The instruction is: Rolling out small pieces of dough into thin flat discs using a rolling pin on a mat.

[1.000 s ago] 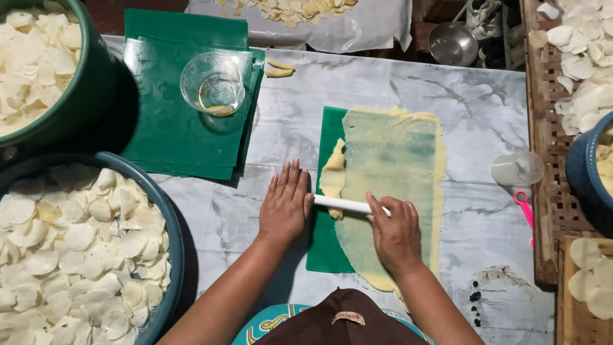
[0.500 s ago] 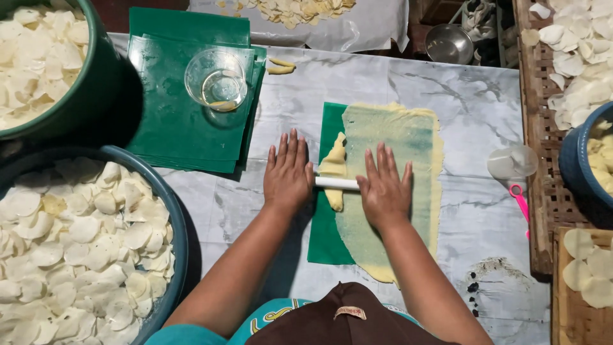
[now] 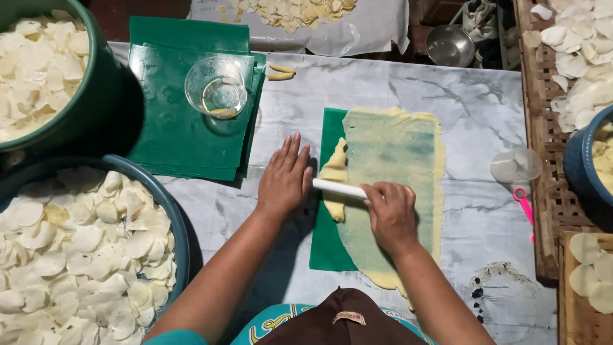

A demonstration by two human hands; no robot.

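My left hand (image 3: 283, 179) and my right hand (image 3: 391, 214) press flat on a thin white rolling pin (image 3: 338, 188) that lies across a thin yellow dough sheet (image 3: 393, 160). The dough is spread on a green plastic sheet (image 3: 327, 243) on the marble-patterned table (image 3: 460, 102). A thicker fold of dough (image 3: 334, 172) sits at the sheet's left edge, under the pin. Both palms face down with fingers stretched over the pin's ends.
A stack of green plastic sheets (image 3: 185, 128) carries a clear glass bowl (image 3: 216, 87) of liquid. Two green tubs (image 3: 89, 102) (image 3: 172, 217) hold pale round slices. At right are a slatted wooden tray (image 3: 543, 128), a blue bowl (image 3: 578, 169), a clear cup (image 3: 516, 166), a pink tool (image 3: 523, 206). A metal bowl (image 3: 449, 45) stands behind.
Both hands rolled the pin away from me over the dough, then back toward me a little. The dough sheet stays on the green plastic.
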